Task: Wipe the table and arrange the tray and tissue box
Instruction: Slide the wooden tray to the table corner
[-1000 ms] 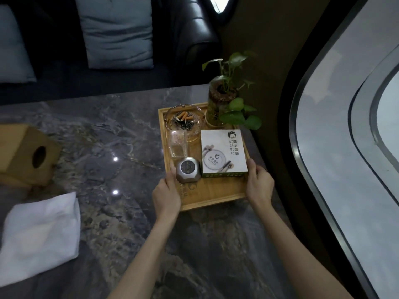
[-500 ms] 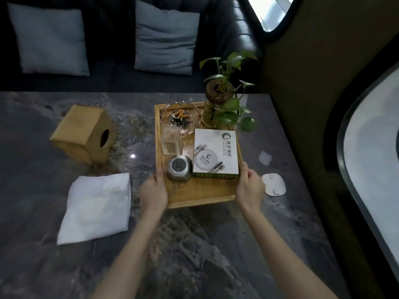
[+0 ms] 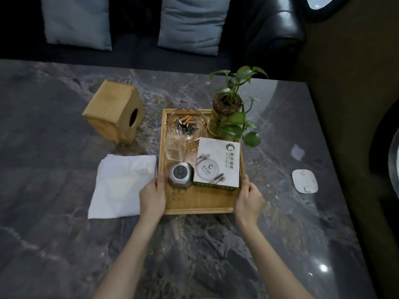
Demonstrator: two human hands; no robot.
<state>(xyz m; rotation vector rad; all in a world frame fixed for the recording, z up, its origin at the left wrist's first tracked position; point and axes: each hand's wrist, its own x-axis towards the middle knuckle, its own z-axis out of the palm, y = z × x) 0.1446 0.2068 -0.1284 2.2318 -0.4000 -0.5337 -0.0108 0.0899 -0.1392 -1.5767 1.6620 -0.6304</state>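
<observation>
A wooden tray [image 3: 200,203] sits mid-table on the dark marble table [image 3: 194,244]. It carries a glass ashtray with butts [image 3: 185,125], a clear square glass [image 3: 175,150], a grey metal gadget [image 3: 180,174], a white printed box [image 3: 217,166] and a potted plant [image 3: 226,108]. My left hand [image 3: 152,196] grips the tray's left rim and my right hand [image 3: 248,198] grips its right rim. The wooden tissue box [image 3: 112,111] lies tilted at the tray's far left. A folded white cloth [image 3: 123,184] lies flat beside the tray's left edge, touching my left hand.
A white oval coaster-like piece [image 3: 304,180] and a small pale scrap [image 3: 297,152] lie on the table to the right. A black sofa [image 3: 269,29] with two grey cushions [image 3: 192,22] runs along the far edge. A dark wall borders the right side.
The tray, held in both hands, has slid left from the table's right edge toward the cloth and tissue box. The white oval piece is now uncovered on the right.
</observation>
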